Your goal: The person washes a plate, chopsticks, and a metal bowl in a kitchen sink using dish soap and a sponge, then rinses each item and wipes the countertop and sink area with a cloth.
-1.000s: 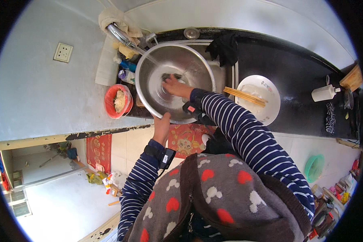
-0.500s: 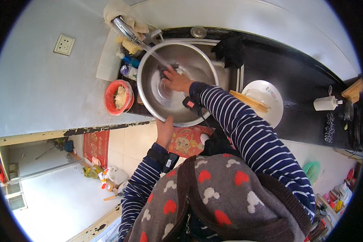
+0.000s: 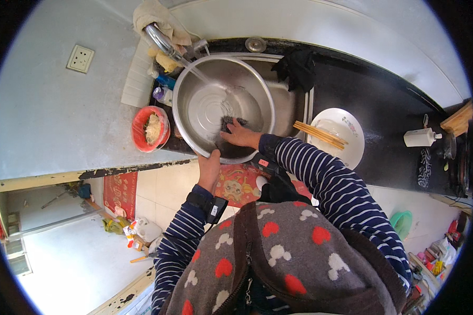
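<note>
A large stainless-steel basin (image 3: 253, 98) rests over the sink, with water running into it from the chrome faucet (image 3: 162, 41). Inside it, against the near right wall, my right hand (image 3: 240, 135) presses a dark, mesh-like scouring pad (image 3: 227, 122), its fingers curled over it. My left hand (image 3: 209, 167) grips the basin's near rim, thumb on top; its other fingers are partly hidden below the edge. Shallow water covers the basin's bottom.
A white plate (image 3: 356, 144) with wooden chopsticks (image 3: 320, 135) across its edge stands on the black counter to the right. Behind the basin's right side lies a black cloth (image 3: 297, 71). To the left are a red lined bucket (image 3: 138, 128) and small bottles (image 3: 163, 95).
My right hand has moved with the scouring pad from the basin's upper middle to its near right wall. The left hand still grips the rim.
</note>
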The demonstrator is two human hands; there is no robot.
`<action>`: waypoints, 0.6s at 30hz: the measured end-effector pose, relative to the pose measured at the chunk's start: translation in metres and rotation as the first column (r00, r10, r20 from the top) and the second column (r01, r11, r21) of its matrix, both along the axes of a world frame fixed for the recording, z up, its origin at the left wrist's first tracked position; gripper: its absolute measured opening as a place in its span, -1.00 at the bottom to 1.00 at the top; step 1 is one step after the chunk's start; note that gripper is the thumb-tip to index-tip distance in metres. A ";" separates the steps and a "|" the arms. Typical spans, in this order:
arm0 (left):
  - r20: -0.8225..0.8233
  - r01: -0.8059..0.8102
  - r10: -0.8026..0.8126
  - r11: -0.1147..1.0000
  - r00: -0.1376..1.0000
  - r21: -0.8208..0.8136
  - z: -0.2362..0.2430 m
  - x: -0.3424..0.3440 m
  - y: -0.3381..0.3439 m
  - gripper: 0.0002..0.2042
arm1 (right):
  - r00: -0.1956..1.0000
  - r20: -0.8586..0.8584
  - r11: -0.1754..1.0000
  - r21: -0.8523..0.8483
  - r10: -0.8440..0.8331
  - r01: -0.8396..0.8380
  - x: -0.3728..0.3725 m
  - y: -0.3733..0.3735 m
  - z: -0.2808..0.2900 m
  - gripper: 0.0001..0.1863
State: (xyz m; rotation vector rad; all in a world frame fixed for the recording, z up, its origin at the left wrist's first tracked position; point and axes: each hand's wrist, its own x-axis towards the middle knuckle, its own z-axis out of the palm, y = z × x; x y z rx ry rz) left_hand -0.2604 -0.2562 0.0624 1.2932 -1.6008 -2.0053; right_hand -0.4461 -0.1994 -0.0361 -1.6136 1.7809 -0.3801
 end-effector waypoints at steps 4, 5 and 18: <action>-0.008 -0.039 0.039 0.999 0.999 -0.004 0.001 0.007 0.005 -0.39 | 0.912 0.150 0.918 -0.061 -0.381 0.393 -0.015 -0.033 0.015 -0.33; -0.012 -0.037 0.036 0.998 0.999 -0.043 -0.001 0.009 0.007 -0.43 | 0.847 0.241 0.854 -0.107 -0.475 0.509 -0.019 -0.038 0.023 -0.27; -0.011 -0.059 0.058 0.986 0.998 -0.154 -0.011 0.009 0.011 -0.53 | 0.694 -0.708 0.986 0.163 0.131 -0.020 -0.102 -0.002 0.083 -0.47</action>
